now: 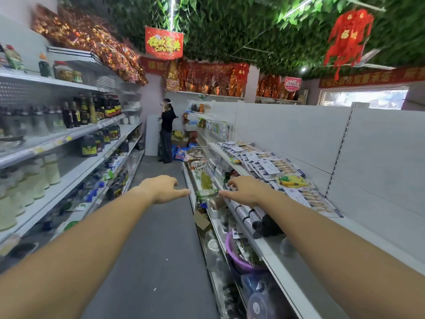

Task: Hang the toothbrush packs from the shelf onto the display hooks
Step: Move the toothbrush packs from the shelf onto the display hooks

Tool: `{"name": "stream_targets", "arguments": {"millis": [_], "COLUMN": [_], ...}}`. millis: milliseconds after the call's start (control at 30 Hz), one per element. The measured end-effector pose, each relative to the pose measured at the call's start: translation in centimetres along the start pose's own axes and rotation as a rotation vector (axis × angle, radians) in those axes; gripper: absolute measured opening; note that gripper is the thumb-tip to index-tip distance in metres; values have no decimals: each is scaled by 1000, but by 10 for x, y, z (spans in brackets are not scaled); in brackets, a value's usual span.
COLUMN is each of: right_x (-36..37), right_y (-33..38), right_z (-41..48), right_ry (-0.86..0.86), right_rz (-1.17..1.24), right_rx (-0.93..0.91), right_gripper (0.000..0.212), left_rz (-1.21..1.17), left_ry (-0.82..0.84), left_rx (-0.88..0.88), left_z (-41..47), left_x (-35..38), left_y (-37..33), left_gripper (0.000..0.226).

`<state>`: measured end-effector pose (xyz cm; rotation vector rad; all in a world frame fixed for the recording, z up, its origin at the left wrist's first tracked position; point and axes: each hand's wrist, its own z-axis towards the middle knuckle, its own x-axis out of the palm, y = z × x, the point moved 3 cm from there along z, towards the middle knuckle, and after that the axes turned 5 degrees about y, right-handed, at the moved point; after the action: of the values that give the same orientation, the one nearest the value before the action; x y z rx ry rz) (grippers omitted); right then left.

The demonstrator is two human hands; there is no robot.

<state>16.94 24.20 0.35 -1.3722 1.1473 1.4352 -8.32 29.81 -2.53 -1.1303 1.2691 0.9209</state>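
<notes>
Partly the view fails: the bottles (pixel 92 111) on the racks along the left of the aisle are smeared by blur, the goods on the lower tiers at the right are a jumble that cannot be named beyond a purple basin (pixel 232 249), and both forearms are cut off by the bottom edge of the frame. Far down the aisle stands a person in black (pixel 166 125), small and indistinct. The display hooks (pixel 207 115) jut from the white back panel near that far end, some with small goods hanging on them, too small to identify. The toothbrush packs (pixel 269 168) lie flat and overlapping in a row along the top of the right-hand shelf (pixel 282 272), running away from the camera, with a yellow packet (pixel 292 181) lying on top of them. The right hand (pixel 243 189) reaches over the front edge of that shelf, fingers (pixel 232 185) curled downward at the near edge of the row; their tips are hidden under the hand, so whether they touch or hold a pack cannot be told. Dark patterned rolls (pixel 253 217) lie just beneath its wrist. The left hand (pixel 164 188) hangs over the aisle floor, well apart from the packs, fingers loose, thumb pointing toward the shelf, holding nothing.
</notes>
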Motion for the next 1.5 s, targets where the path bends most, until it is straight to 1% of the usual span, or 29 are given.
{"name": "stream_targets", "arguments": {"millis": [167, 267, 333, 500, 600, 700, 833, 900, 933, 1000, 1100, 1233, 1367, 1500], "right_x": [3, 2, 3, 11, 16, 14, 5, 4, 4, 7, 14, 20, 17, 16], "right_y": [-6, -21, -32, -76, -106, -132, -160, -168, -171, -178, -191, -208, -215, -212], "right_z": [74, 120, 146, 227, 276, 319, 369, 393, 405, 427, 459, 508, 566, 633], "right_ry": [-2, -4, 7, -3, 9, 27, 5, 1, 0, 0, 20, 24, -1, 37], "right_rz": [-18, -26, -34, -83, -125, -96, -70, -75, -75, -79, -82, -73, -107, -85], "right_rx": [38, 66, 68, 76, 94, 148, 189, 185, 183, 192, 213, 265, 289, 307], "right_gripper": [67, 77, 80, 79, 72, 71, 64, 67, 72, 77, 74, 85, 83, 84], "left_rz": [1, -4, 0, 24, 32, 32, 25, 22, 20, 13, -10, 1, 46, 67], "left_ry": [17, 17, 10, 3, 1, 33, 13, 1, 1, 10, 44, 66, 48, 44], "left_rx": [27, 37, 49, 52, 52, 67, 115, 131, 136, 144, 164, 199, 256, 282], "left_z": [63, 107, 137, 227, 280, 329, 390, 420, 435, 462, 499, 557, 619, 682], "left_x": [-9, -14, -14, -9, -10, -14, -26, -27, -26, -20, -7, -2, -10, -24], "left_y": [17, 24, 26, 29, 25, 14, 3, 5, 7, 12, 21, 38, 58, 89], "left_gripper": [92, 88, 87, 88, 87, 86, 90, 90, 89, 90, 89, 85, 87, 85]}}
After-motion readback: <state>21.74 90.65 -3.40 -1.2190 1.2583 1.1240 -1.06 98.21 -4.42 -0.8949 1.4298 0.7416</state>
